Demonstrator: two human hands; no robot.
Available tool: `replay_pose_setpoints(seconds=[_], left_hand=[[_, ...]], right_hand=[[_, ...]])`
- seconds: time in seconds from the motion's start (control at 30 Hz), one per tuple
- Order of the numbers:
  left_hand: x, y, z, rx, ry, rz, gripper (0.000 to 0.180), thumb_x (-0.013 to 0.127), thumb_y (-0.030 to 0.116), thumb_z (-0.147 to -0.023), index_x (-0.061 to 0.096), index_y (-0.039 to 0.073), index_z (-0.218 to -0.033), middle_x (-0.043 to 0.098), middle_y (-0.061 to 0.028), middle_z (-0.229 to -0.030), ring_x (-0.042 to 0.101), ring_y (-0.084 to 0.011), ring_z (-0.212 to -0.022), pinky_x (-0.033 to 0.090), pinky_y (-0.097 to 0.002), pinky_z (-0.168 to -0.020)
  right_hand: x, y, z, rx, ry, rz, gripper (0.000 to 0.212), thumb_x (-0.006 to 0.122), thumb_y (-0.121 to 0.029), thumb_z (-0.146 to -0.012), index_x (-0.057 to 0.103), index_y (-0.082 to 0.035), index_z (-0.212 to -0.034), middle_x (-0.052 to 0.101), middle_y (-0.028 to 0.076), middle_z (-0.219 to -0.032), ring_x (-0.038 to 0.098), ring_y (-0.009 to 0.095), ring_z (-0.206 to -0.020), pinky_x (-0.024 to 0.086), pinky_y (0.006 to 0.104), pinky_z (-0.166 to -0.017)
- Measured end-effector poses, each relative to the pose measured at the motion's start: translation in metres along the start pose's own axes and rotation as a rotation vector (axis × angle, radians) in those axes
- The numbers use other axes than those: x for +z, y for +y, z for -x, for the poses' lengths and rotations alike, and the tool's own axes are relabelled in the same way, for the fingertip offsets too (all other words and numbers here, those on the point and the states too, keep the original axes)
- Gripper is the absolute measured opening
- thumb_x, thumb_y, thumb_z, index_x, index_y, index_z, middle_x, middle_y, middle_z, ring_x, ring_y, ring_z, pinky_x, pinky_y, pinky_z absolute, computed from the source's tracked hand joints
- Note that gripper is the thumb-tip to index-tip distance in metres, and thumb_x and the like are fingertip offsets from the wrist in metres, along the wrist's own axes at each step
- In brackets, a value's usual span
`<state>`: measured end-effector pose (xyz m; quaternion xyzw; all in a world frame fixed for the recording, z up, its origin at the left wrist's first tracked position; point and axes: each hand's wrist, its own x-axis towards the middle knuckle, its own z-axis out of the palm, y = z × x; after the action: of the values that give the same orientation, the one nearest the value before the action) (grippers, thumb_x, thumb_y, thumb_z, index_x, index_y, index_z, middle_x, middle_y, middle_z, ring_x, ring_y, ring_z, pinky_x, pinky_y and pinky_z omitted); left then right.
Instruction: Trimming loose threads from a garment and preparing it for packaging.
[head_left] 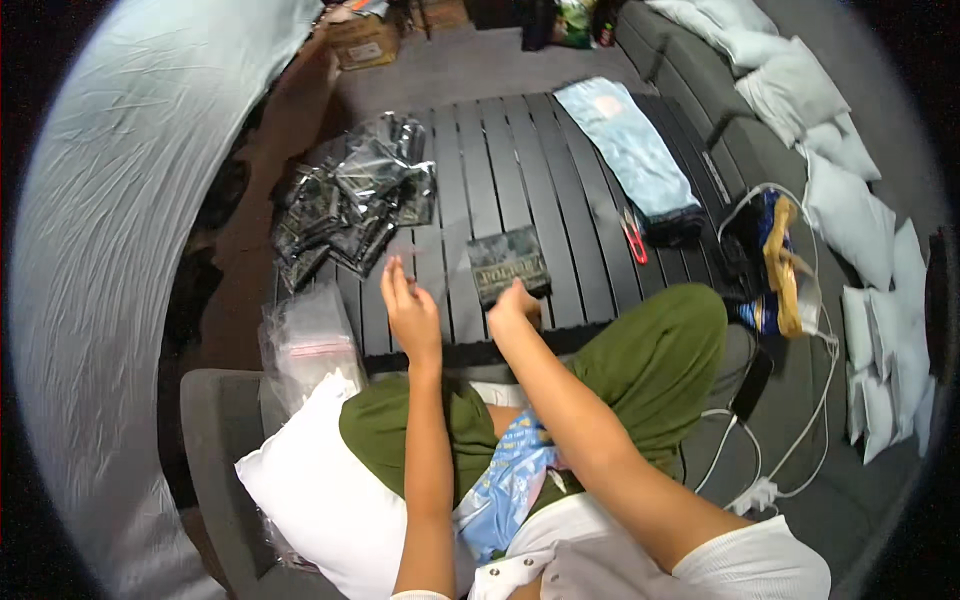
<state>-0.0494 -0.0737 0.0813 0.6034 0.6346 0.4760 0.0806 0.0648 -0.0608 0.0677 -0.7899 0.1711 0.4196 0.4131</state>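
A flat, square dark printed box (508, 262) lies at the near edge of the black slatted table (480, 140). My right hand (514, 306) is at its near edge, thumb on top and the other fingers mostly hidden under the hand. To the left, my left hand (412, 312) is raised above the table's edge with its fingers stretched upward. A faint clear film seems to show by those fingertips, too indistinct to name. Several dark square packs in clear wrapping (360, 190) are heaped at the table's left side, beyond my left hand.
A stack of clear plastic bags (318, 340) lies beside my left knee. On the table's right are red-handled scissors or a cutter (635, 238) and a folded light-blue cloth (630, 140). White cables (825, 400) trail over the grey sofa (690, 110); a white pillow (320, 490) is at my left.
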Motion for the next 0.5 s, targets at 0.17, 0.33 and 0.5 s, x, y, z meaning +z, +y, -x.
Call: replay_pose_setpoints(seconds=[0.17, 0.33, 0.5], left_hand=[[-0.004, -0.003, 0.005, 0.020, -0.014, 0.002, 0.046, 0.045, -0.005, -0.077, 0.043, 0.004, -0.122, 0.042, -0.0139, -0.119, 0.057, -0.0200, -0.083, 0.046, -0.0300, -0.071], [0.001, 0.002, 0.010, 0.071, 0.010, 0.012, 0.045, 0.043, -0.005, -0.076, 0.044, 0.003, -0.120, 0.044, -0.0117, -0.120, 0.056, -0.0198, -0.083, 0.046, -0.0302, -0.070], [-0.013, -0.004, 0.011, 0.017, -0.008, -0.033, 0.046, 0.043, -0.005, -0.076, 0.045, 0.004, -0.120, 0.044, -0.0109, -0.121, 0.056, -0.0214, -0.091, 0.046, -0.0308, -0.073]], right_hand=[[0.027, -0.006, -0.002, 0.020, 0.316, 0.119, 0.041, 0.055, -0.040, -0.077, 0.056, 0.000, -0.080, 0.051, 0.020, -0.095, 0.050, 0.032, -0.085, 0.042, 0.0433, -0.071], [0.036, -0.004, -0.035, -0.017, 0.396, 0.001, 0.035, 0.056, -0.031, -0.073, 0.055, 0.002, -0.083, 0.049, 0.024, -0.103, 0.045, 0.036, -0.101, 0.037, 0.0481, -0.084], [0.005, 0.031, -0.029, -0.244, -0.053, -0.227, 0.045, 0.056, -0.029, -0.071, 0.050, 0.007, -0.097, 0.051, 0.026, -0.103, 0.049, 0.037, -0.098, 0.039, 0.0426, -0.084]])
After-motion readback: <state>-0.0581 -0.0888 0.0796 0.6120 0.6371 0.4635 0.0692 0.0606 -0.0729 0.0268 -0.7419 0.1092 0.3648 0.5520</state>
